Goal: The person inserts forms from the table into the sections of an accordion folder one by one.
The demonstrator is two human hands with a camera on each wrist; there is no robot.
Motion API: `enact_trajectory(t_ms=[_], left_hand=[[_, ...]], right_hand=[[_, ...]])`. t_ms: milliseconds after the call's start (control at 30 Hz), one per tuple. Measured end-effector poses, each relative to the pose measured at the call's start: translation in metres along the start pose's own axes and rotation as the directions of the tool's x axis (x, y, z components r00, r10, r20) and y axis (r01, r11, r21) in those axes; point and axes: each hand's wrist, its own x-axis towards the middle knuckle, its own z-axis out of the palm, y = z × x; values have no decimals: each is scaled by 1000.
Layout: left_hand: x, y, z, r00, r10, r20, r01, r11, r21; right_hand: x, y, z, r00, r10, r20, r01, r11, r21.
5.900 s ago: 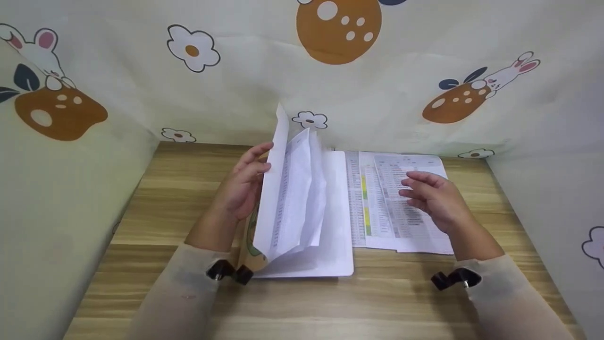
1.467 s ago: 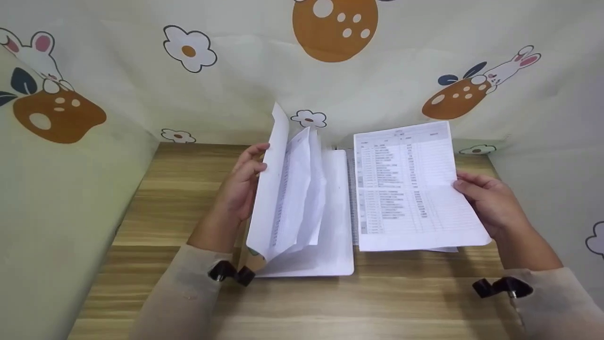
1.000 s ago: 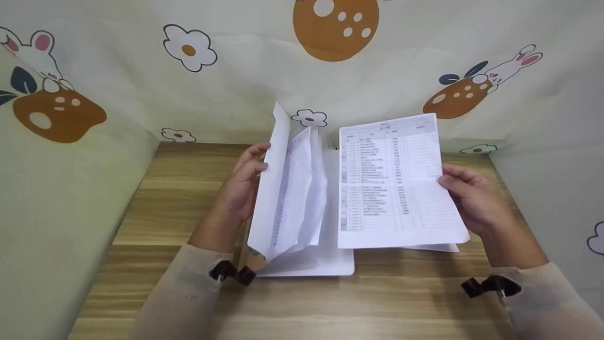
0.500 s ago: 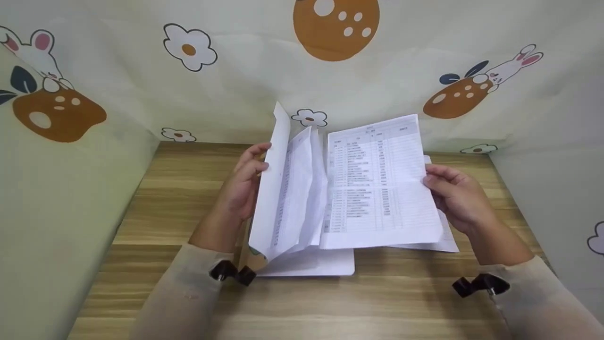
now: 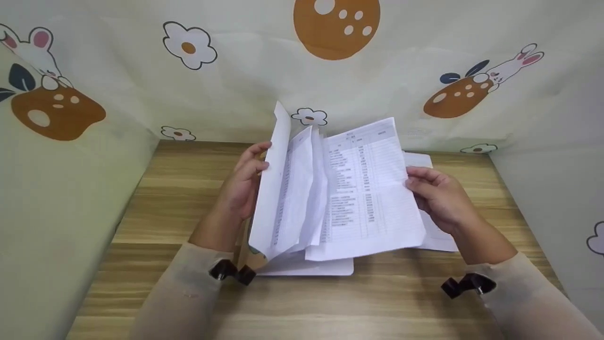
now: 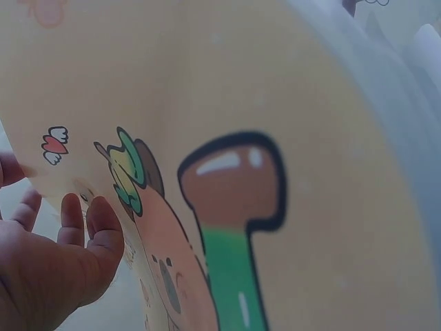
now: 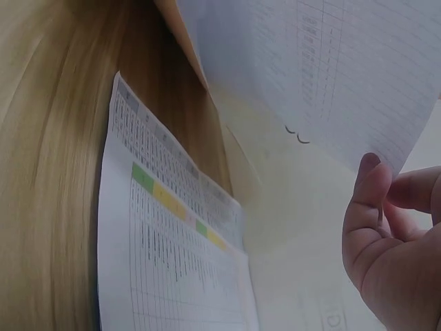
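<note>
The head view shows the whole layout: an open folder (image 5: 325, 267) lies near the middle of the table (image 5: 188, 198), with its front cover and several loose pages (image 5: 292, 189) raised upright on the left side. The left hand (image 5: 243, 186) supports these raised pages from behind, fingers straight and apart against the cover, thumb at its far edge. The right hand (image 5: 436, 196) pinches the right edge of a printed sheet (image 5: 365, 189) between thumb and curled fingers. The sheet is held off the table, just right of the raised pages, its left edge reaching in among them. Its long axis runs from the near edge of the table toward the far edge, tilted slightly right at the top; the printed face points up toward the person, header line at the far end. A further stack of papers (image 5: 434, 236) lies flat on the table beneath the right hand, toward the right edge. The left wrist view adds what the head view hides: the outer face of the folder cover (image 6: 241, 193) carries a cartoon print in brown, green and orange, and the fingers (image 6: 89, 221) lie flat against it. The right wrist view shows the underside of the held sheet (image 7: 331, 76), the thumb (image 7: 368, 200) clamped on its edge, and the top paper (image 7: 165, 262) of the stack with green and yellow highlighted rows.
</note>
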Motion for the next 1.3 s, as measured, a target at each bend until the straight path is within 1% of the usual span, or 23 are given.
enact_trajectory(t_ms=[200,333,533,933,1100,1300], left_hand=[[0,0,0,1000,-6,8,6,1000,-15],[0,0,1,1000,-9,19,10,1000,-18],[0,1,1,1000,-9,15,10,1000,-16],[-1,1,1,1000,-13,7,13,1000,-17],[-1,1,1,1000,-15,4,15,1000,-17],[-1,1,1,1000,7,22,-6,1000,-12]], right_hand=[[10,1,3,1000,-4,11,4,1000,-21],[15,2,3,1000,-4,14,4,1000,-11],[16,6,8,1000,2,19,-2,1000,-11],[19,17,32,998,12,56,-10,999,-40],[23,23,43,998,42,56,-39,998,-45],[27,26,57,996,64,58,-62,998,-25]])
